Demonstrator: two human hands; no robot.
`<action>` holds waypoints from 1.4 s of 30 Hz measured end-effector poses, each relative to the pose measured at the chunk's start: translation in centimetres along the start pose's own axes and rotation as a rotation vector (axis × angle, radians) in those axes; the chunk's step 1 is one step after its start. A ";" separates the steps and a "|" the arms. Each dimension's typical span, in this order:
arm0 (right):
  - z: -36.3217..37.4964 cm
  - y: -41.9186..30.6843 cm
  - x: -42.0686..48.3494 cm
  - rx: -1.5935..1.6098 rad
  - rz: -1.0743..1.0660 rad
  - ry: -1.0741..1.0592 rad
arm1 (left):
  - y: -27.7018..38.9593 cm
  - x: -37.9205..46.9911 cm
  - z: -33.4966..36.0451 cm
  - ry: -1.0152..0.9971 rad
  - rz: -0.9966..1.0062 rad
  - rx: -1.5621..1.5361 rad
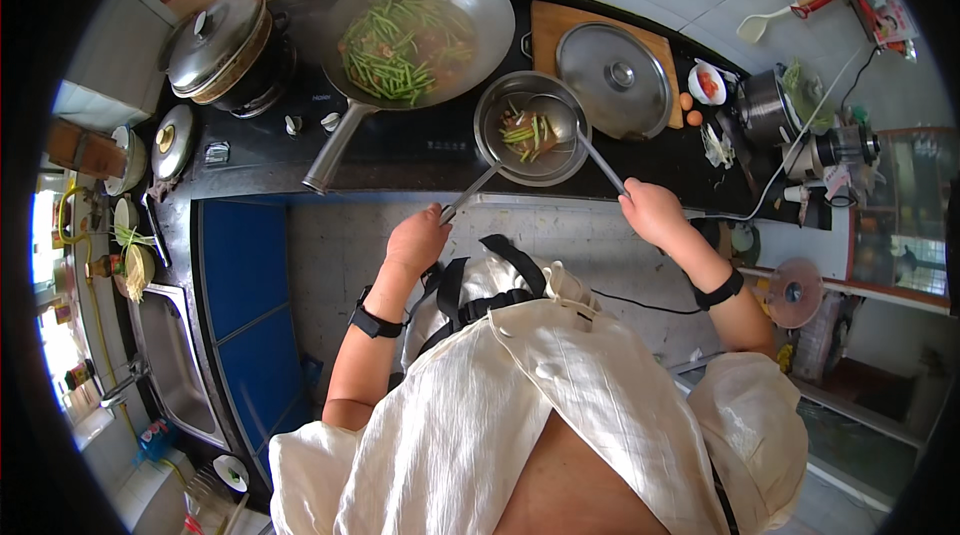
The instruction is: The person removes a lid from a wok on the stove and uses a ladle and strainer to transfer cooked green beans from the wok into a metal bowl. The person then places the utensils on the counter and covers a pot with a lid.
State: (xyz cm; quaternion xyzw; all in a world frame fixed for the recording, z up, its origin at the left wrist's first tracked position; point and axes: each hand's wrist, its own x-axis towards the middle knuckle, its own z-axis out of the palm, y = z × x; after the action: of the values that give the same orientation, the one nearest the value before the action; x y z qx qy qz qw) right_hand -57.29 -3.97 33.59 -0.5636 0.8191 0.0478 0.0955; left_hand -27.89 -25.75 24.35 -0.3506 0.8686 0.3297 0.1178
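My left hand (418,236) is closed on the metal handle of a kitchen utensil whose far end reaches into a steel bowl (487,109). In my right hand (651,209) is the long handle of a ladle (564,131), its head inside the same bowl. Cut green vegetable stalks (527,136) lie there in brownish liquid. What the left utensil's head looks like is hard to tell. Behind the bowl, a large steel wok (491,14) on the stove holds more green stalks (386,47) in steaming liquid, its handle (337,149) pointing toward me.
A steel lid (615,77) lies on a wooden cutting board (551,21). Two eggs (694,118) and a white bowl (707,83) of red pieces are farther right. A lidded pot (217,47) stands left of the wok; a steel sink (176,362) is at lower left.
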 end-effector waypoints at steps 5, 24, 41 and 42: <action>-2.8 -1.1 -0.8 -0.209 0.020 0.118 | -0.2 0.0 0.3 0.002 -0.008 -0.062; -2.2 -8.0 23.2 0.108 -0.003 -0.150 | -0.7 1.7 1.1 -0.160 -0.038 -0.261; -8.1 -5.3 18.9 1.262 0.171 -0.544 | -0.8 1.4 1.7 -0.030 0.046 -0.188; -8.3 -5.1 18.7 1.253 0.172 -0.551 | -0.8 1.4 1.8 -0.051 0.027 -0.197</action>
State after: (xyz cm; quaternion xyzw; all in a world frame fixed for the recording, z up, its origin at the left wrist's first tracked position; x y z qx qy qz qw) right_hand -59.84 -24.50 37.95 -0.3024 0.6799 -0.2859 0.6038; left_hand -28.41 -25.80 21.99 -0.3404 0.8333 0.4240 0.1003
